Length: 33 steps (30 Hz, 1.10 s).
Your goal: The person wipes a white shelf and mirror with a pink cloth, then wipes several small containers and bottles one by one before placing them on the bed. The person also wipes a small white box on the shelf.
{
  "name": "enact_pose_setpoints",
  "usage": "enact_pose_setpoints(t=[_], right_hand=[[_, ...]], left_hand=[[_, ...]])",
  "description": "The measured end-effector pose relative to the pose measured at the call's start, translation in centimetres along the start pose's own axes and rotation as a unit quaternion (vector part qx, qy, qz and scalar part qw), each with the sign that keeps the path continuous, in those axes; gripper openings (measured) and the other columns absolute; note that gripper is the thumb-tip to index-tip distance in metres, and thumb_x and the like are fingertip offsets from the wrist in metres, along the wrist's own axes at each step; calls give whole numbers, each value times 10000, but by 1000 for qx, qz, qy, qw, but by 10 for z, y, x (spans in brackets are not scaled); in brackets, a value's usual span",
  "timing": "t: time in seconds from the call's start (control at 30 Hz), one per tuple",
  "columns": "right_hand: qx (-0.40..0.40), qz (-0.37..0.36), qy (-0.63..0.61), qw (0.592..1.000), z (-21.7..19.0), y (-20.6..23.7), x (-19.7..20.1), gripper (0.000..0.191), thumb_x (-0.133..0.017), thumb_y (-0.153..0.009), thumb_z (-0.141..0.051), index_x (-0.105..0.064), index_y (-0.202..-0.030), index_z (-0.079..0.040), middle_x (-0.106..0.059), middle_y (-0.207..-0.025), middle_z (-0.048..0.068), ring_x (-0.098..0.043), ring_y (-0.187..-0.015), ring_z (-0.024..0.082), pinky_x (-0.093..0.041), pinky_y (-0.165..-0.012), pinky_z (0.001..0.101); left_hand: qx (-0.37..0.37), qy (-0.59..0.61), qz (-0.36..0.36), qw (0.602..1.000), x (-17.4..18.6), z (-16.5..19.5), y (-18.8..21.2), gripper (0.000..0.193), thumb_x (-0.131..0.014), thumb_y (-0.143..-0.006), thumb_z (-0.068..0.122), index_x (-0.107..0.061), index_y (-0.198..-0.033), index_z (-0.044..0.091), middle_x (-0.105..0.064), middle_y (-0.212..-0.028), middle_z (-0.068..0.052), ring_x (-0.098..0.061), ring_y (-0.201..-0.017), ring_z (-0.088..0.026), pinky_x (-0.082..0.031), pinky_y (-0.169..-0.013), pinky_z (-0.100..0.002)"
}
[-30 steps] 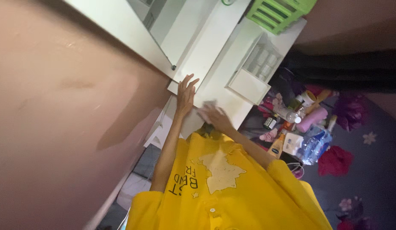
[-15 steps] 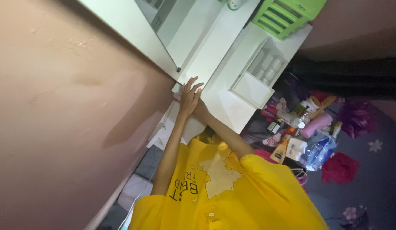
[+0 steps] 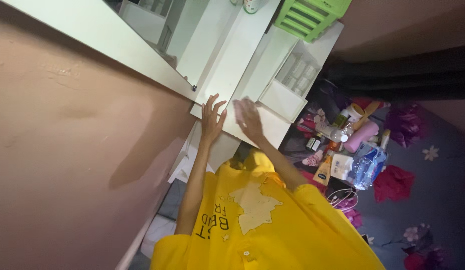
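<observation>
we see a white dressing table (image 3: 252, 65) up against a brown wall (image 3: 67, 150). the left hand (image 3: 211, 116) lies flat on the table top with its fingers spread wide, holding nothing. the right hand (image 3: 247, 117) is just beside it on the same top. it looks blurry, so we cannot tell how open it is or if it holds something. a small white drawer box (image 3: 287, 90) sits near the right hand. a green basket (image 3: 310, 17) sits at the far end. bottles and a pink tube (image 3: 360, 136) lie in a pile on the floor.
</observation>
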State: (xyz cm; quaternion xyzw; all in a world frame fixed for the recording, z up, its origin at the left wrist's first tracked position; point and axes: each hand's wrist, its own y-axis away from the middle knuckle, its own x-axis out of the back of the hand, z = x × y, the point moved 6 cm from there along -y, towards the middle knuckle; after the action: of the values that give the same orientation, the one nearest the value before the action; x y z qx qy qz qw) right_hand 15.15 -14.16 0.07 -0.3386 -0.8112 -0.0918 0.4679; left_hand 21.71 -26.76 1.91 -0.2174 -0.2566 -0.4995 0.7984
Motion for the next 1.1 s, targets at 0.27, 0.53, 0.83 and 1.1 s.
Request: enact_pose_setpoints(t=[0.27,0.53,0.83,1.1], right_hand=[[36,-37,-63,997,-19,-12,-14,483,-579,-1101,-156,-385,-1539,-92,-345,-1650,134,-358,-1535,351,-377,-1213,469],[-2,-15,-45,999,59,118,61,644,-502,-773,78,-644,-1366,-127,-617,-1416,112,-532,-1377,319,-433,-1153,436],[-183,194,13,964,131,145,159,422,-458,-944,18,-643,-1322,-12,-628,-1370,190,-540,-1343,376,-390,-1157,460],[28,97,48,994,111,-6,157,387,-536,-919,-63,-668,-1282,-43,-630,-1390,136,-556,-1318,337,-412,-1104,470]], left_hand=[[-7,-7,12,1000,-7,8,-1,352,-555,-1057,356,-593,-1352,167,-402,-1587,-92,-280,-1539,-351,-134,-1249,-636],[37,-44,59,997,-21,23,-2,261,-606,-1047,247,-593,-1277,124,-427,-1559,-95,-315,-1528,-334,-128,-1255,-631],[-5,75,10,997,-77,99,-51,384,-592,-1039,186,-528,-1385,32,-573,-1409,-190,-513,-1355,-343,-400,-1167,-448],[23,112,-46,992,-150,148,-119,406,-468,-1090,231,-522,-1447,44,-611,-1335,-197,-612,-1201,-369,-485,-1017,-426]])
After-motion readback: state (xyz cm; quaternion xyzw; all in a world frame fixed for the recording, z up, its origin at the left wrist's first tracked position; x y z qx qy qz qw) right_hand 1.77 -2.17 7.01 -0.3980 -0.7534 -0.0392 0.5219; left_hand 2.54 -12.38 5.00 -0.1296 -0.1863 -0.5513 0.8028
